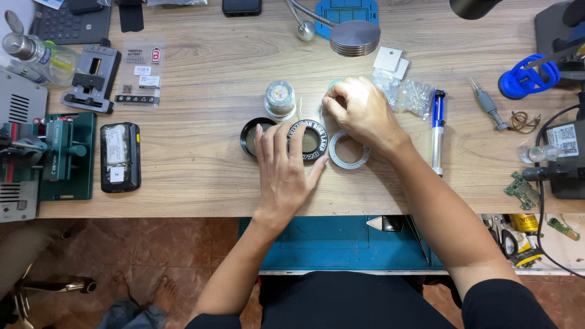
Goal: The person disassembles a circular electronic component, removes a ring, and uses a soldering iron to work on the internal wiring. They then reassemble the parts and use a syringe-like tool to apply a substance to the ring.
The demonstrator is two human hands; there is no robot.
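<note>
My left hand [285, 172] lies flat on the wooden desk [201, 97], fingers spread, fingertips touching a black round tin [311, 141] with white lettering on its rim. A black lid [250, 135] sits just left of it. My right hand [361, 111] hovers curled over the area right of a small clear jar [280, 97], thumb and forefinger pinched together; what they pinch is too small to tell. A grey ring of tape [348, 153] lies under my right wrist. A teal object behind the right hand is mostly hidden.
A blue-handled pen tool [438, 125] and a clear bag of small parts [414, 94] lie to the right. A black phone battery [120, 156], a green clamp fixture [64, 152], a battery packet [140, 73] and a metal jig [92, 78] stand left. A lamp base [354, 36] sits behind.
</note>
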